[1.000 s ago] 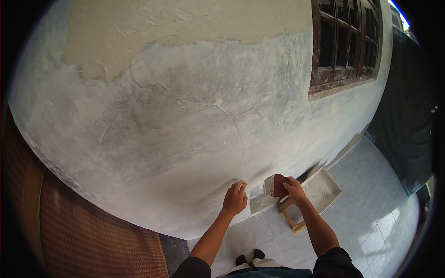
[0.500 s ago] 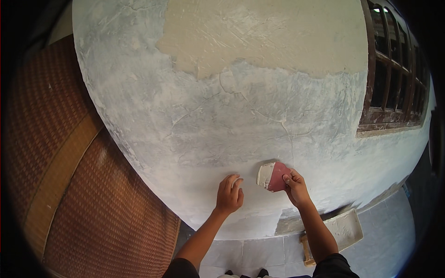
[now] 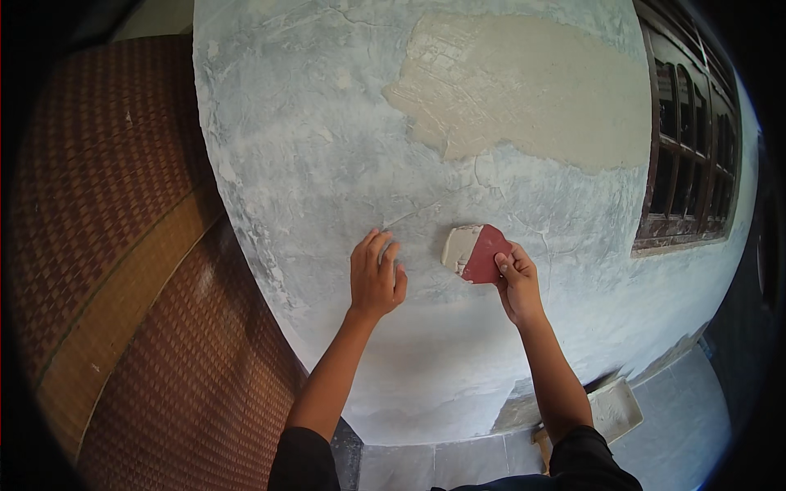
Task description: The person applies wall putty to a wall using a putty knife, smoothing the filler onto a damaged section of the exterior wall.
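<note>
My right hand grips a red putty spreader between thumb and fingers. A thick layer of pale putty covers the spreader's left part. To its left, my left hand is raised in front of the wall with loosely bent fingers apart and nothing in them. Behind both hands stands the grey-white wall, rough and cracked in places. Higher up on it lies a broad beige patch of putty with an uneven edge. Whether the spreader touches the wall I cannot tell.
A dark wooden window with bars is set in the wall at right. Brown woven panels stand along the left. Low at right, a pale putty-smeared tray rests by the wall above the grey tiled floor.
Both hands have risen along the wall, the right one carrying the spreader. The view has tilted up and turned left, bringing the whole beige patch lower and further right in the picture.
</note>
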`<state>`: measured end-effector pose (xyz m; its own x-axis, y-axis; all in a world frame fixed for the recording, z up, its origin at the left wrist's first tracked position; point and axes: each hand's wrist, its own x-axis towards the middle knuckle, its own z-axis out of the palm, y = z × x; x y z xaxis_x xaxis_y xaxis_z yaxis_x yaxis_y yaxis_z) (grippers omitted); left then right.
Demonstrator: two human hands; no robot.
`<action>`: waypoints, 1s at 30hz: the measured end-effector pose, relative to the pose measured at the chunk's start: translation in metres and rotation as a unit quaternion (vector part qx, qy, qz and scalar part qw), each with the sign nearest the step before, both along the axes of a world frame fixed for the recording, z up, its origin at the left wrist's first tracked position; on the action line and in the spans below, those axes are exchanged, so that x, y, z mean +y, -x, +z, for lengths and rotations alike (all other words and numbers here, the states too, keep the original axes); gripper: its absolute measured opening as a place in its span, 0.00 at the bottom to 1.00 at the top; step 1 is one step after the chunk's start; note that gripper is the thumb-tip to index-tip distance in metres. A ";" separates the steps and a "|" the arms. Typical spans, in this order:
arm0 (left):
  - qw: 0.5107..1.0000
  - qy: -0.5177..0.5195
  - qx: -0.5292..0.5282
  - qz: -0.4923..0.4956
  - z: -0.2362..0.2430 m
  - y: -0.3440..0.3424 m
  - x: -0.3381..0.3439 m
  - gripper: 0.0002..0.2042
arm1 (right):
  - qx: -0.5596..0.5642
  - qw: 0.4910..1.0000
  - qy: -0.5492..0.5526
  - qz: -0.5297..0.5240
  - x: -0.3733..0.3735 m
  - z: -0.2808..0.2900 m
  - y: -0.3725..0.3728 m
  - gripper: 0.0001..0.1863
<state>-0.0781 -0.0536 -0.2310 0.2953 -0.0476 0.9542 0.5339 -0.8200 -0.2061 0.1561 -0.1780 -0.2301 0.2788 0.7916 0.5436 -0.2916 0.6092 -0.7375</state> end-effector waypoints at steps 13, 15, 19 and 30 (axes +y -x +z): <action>0.996 -0.094 0.012 0.001 0.114 0.052 0.042 0.20 | 0.001 0.958 -0.105 -0.267 0.024 0.079 0.093 0.14; 0.994 -0.106 0.018 -0.007 0.130 0.051 0.045 0.20 | -0.063 0.920 -0.131 -0.365 0.028 0.089 0.103 0.14; 0.991 -0.129 0.015 -0.015 0.152 0.046 0.051 0.21 | -0.220 0.791 -0.213 -0.530 0.036 0.097 0.123 0.16; 0.983 -0.170 -0.025 -0.062 0.155 0.034 0.071 0.18 | -0.396 0.587 -0.289 -0.644 0.086 0.083 0.132 0.27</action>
<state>-0.1125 0.0170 -0.0760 0.2208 -0.3998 0.8896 0.4496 -0.7677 -0.4566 0.0236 -0.0918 -0.1468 -0.0781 -0.1795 0.9807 0.9805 0.1643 0.1081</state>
